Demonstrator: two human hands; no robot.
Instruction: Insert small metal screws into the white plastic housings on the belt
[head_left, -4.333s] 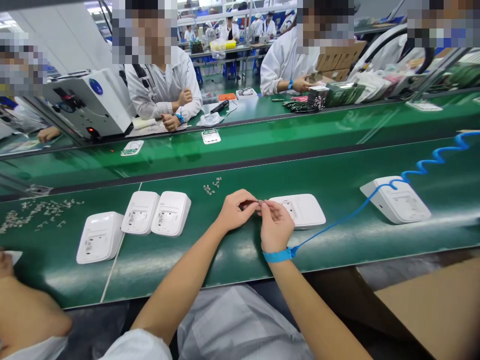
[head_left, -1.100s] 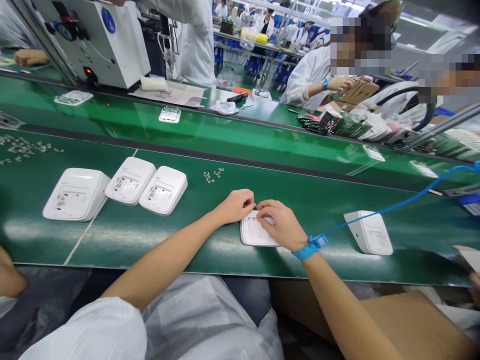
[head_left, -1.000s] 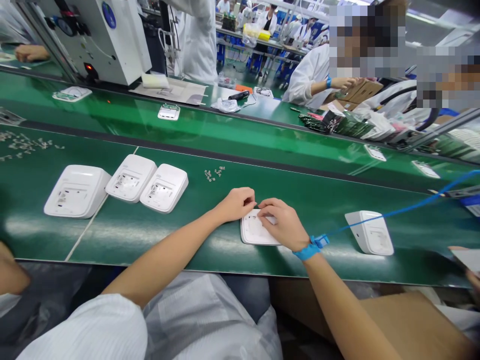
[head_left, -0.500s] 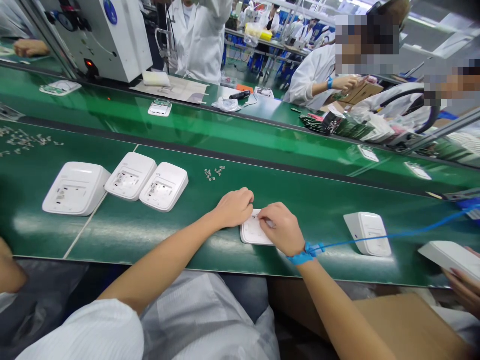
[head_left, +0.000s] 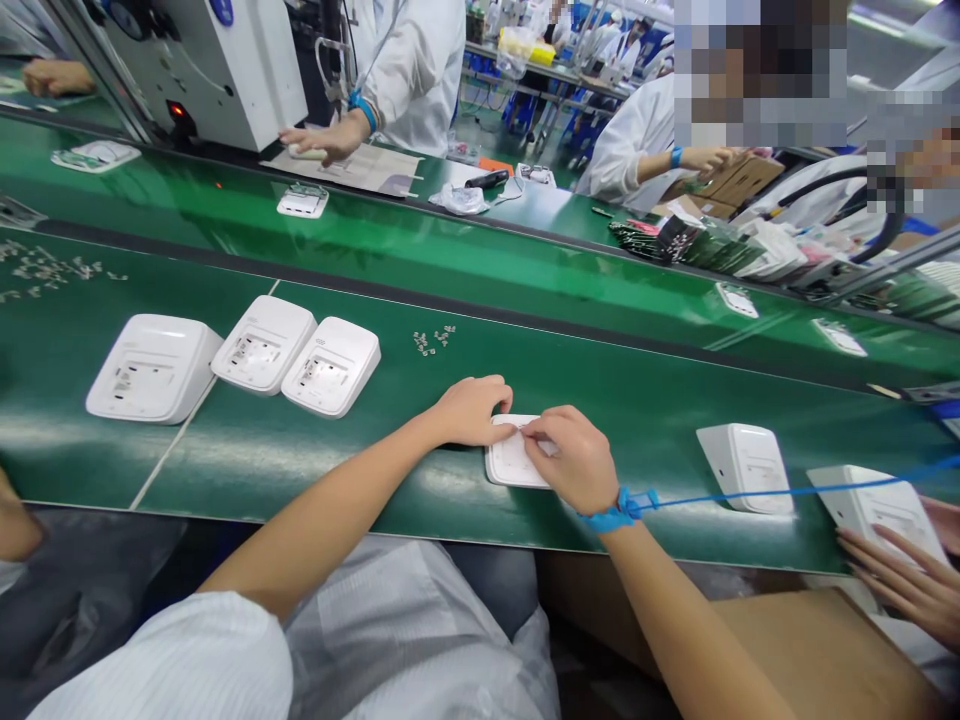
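Note:
A white plastic device housing [head_left: 510, 463] lies on the green bench in front of me, recess side up. My left hand [head_left: 474, 410] grips its far left corner, fingers curled at the edge and thumb stretched across the top. The right hand [head_left: 574, 455], with a blue wrist strap [head_left: 619, 510], covers the housing's right side. Its thumb and forefinger are pinched together over the upper part, meeting the left thumb; whatever they hold is too small to make out. Beyond my left hand, several tiny metal pieces [head_left: 425, 345] lie loose on the bench.
To the left stand three similar housings [head_left: 154, 370], [head_left: 262, 345], [head_left: 330, 368]. Another housing [head_left: 750, 468] is at the right, beside one under a co-worker's hands [head_left: 900, 575]. A green conveyor belt [head_left: 480, 260] carrying white parts runs behind. A blue cord [head_left: 720, 497] trails right from my wrist.
My left thumb has moved in toward my right fingertips. Across the belt, a co-worker's hand has come down near the machine. The co-worker at right has brought their housing onto the bench.

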